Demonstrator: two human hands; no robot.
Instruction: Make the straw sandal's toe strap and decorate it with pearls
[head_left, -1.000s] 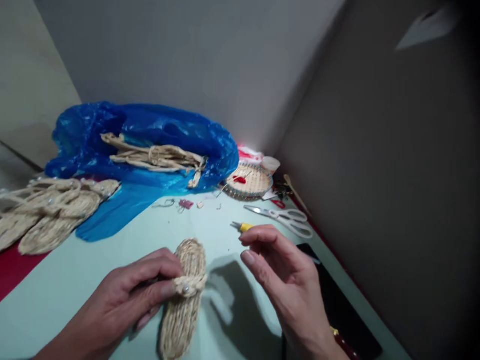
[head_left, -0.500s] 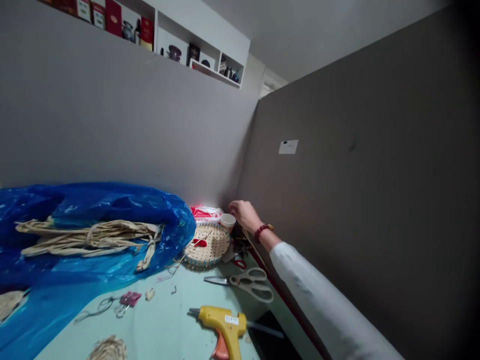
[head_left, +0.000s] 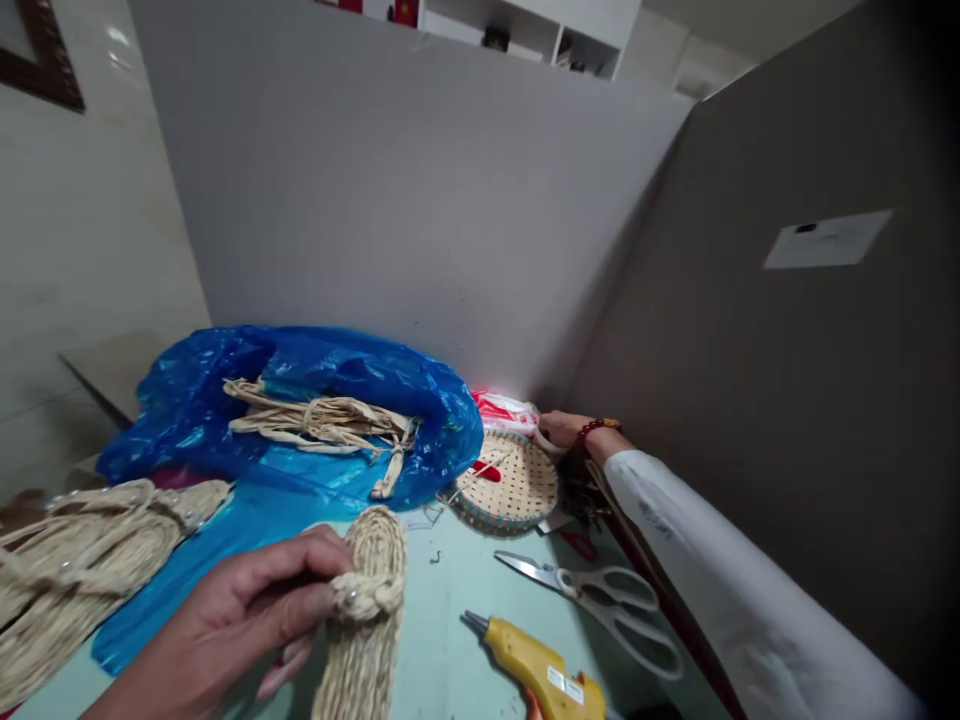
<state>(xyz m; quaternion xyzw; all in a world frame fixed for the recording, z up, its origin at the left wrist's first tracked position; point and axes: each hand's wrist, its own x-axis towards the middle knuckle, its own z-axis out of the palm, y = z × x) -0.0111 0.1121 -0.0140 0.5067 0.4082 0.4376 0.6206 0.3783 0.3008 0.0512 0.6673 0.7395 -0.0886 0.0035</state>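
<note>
My left hand (head_left: pixel 247 615) pinches the knotted strap of a small woven straw sandal (head_left: pixel 367 610) that lies on the pale green table top (head_left: pixel 450 620). My right arm, in a white sleeve, stretches to the far corner. There my right hand (head_left: pixel 562 430), with a red bead bracelet at the wrist, sits behind the round woven tray (head_left: pixel 510 480), next to a red-and-white plastic bag (head_left: pixel 502 410). Its fingers are mostly hidden, so what it touches is unclear.
A yellow glue gun (head_left: pixel 540 670) and white-handled scissors (head_left: pixel 600 595) lie at the right. A blue plastic bag (head_left: pixel 300 420) with a bundle of straw strips (head_left: pixel 322 425) fills the back left. Larger straw sandals (head_left: pixel 82 570) lie at the far left. Grey partition walls close in the back and right.
The view has swung back down and left, bringing my left hand and the small sandal into sight again. My right hand stays in the far corner, now lower behind the woven tray.
</note>
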